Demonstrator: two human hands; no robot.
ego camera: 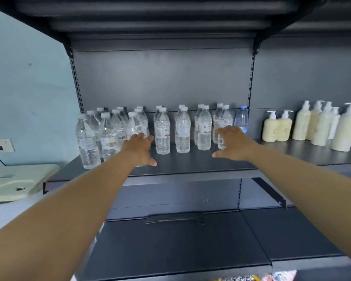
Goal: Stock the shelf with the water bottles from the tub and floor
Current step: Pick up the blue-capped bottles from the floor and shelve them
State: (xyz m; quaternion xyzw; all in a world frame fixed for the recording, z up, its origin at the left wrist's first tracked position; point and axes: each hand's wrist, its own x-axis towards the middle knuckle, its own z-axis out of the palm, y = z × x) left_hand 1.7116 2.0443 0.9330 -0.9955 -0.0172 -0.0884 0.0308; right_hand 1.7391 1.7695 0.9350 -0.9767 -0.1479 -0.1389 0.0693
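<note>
We reach both hands over the shelf [190, 165]: left hand [139, 149] and right hand [234, 144] spread wide, holding nothing, at the upright water bottles [163, 131].

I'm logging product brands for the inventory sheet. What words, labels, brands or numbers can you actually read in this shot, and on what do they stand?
Nothing reads as a whole word.
Water bottles: labels carry dark print, only stray letter fragments, too blurred to quote.
Blue-capped bottle: label print too small.
Lotion pump bottles: a small round gold emblem, no legible text.
Wall socket: no readable marking.
</note>
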